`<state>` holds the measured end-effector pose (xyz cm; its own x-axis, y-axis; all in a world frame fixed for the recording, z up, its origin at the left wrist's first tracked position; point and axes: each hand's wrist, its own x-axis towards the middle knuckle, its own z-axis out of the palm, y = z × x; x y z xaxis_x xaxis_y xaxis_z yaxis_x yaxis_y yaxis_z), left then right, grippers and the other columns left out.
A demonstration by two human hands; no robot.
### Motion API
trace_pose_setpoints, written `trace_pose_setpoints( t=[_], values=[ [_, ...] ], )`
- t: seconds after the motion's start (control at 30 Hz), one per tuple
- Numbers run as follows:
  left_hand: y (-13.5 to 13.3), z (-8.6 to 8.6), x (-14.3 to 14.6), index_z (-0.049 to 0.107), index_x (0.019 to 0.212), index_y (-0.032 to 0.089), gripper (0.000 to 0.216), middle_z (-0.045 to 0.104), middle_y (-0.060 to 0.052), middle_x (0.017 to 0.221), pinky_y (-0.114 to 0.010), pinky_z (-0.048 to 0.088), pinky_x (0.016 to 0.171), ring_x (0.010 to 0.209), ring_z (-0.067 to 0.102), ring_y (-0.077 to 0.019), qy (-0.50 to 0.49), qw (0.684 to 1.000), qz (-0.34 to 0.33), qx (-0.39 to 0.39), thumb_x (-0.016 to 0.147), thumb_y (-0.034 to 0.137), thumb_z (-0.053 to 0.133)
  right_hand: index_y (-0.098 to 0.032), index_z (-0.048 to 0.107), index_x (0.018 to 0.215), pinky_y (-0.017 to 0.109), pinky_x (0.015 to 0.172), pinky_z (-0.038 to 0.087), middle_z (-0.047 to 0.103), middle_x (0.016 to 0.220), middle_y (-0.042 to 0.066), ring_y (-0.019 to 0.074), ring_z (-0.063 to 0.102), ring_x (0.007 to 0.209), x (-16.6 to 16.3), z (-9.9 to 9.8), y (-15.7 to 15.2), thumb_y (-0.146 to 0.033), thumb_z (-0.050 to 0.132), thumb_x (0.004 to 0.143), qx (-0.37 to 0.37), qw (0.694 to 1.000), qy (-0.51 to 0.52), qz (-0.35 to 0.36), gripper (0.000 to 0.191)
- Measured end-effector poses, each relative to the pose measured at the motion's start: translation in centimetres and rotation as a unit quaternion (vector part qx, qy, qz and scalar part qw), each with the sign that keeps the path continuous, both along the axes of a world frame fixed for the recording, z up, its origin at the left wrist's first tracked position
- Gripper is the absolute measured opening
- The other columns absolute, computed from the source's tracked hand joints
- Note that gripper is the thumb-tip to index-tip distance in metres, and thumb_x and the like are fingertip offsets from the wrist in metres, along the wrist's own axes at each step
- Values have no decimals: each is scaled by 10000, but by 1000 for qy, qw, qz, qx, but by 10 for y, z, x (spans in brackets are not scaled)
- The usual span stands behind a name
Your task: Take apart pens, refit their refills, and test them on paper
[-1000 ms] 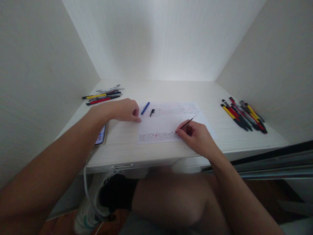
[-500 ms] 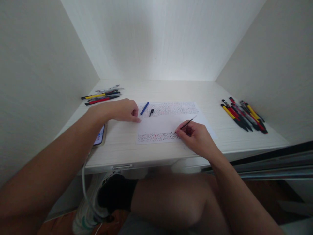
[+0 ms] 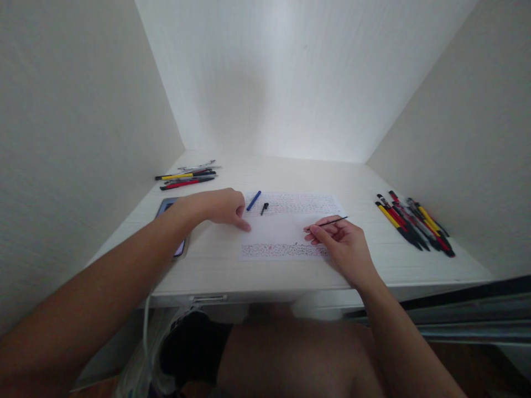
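white counter boxed in by pale walls, seen from the head view. sheet of paper lying flat at the middle, scribbled rows along its top and bottom edges, blank band between them not yet filled. right hand resting on the sheet, fingers pinched around a thin black refill. left hand loosely curled, fingertip pinning the paper's left edge. blue barrel and small black cap just beside it. pen piles at far left and right; phone partly under the left forearm.
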<state>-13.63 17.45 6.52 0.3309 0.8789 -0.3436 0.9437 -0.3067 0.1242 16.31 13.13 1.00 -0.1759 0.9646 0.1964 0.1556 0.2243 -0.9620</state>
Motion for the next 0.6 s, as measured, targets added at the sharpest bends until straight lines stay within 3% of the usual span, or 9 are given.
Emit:
trace_pose_setpoints(
  t=[0.17, 0.3, 0.43, 0.6],
  values=[
    [-4, 4, 3, 712, 857, 174, 465, 701, -73, 887, -285, 362, 607, 671, 551, -165, 8, 1000, 6, -2, 737, 622, 687, -168, 710, 873, 338, 680, 551, 729, 797, 75, 203, 687, 728, -23, 10, 51, -315, 746, 820, 57, 986, -137, 77, 160],
    [-8, 10, 7, 721, 902, 172, 457, 706, -78, 917, -285, 371, 619, 685, 554, -167, 15, 1000, 7, -5, 756, 603, 678, -164, 734, 850, 338, 680, 529, 726, 804, 71, 196, 670, 724, -40, -3, 89, -275, 689, 844, 86, 980, -153, 96, 119],
    [-4, 6, 5, 731, 937, 174, 502, 709, -93, 947, -294, 385, 626, 703, 563, -179, 17, 1000, -1, -9, 752, 636, 669, -163, 726, 872, 324, 618, 490, 707, 759, 56, 186, 635, 667, -42, -20, 95, -282, 679, 850, 100, 979, -165, 66, 131],
    [6, -7, 0, 737, 985, 176, 601, 710, -112, 934, -311, 394, 636, 717, 578, -199, 21, 1000, -11, -5, 712, 707, 664, -152, 735, 865, 317, 580, 455, 699, 748, 58, 179, 612, 639, -41, -18, 87, -265, 686, 839, 118, 965, -229, 53, 125]
  ],
)
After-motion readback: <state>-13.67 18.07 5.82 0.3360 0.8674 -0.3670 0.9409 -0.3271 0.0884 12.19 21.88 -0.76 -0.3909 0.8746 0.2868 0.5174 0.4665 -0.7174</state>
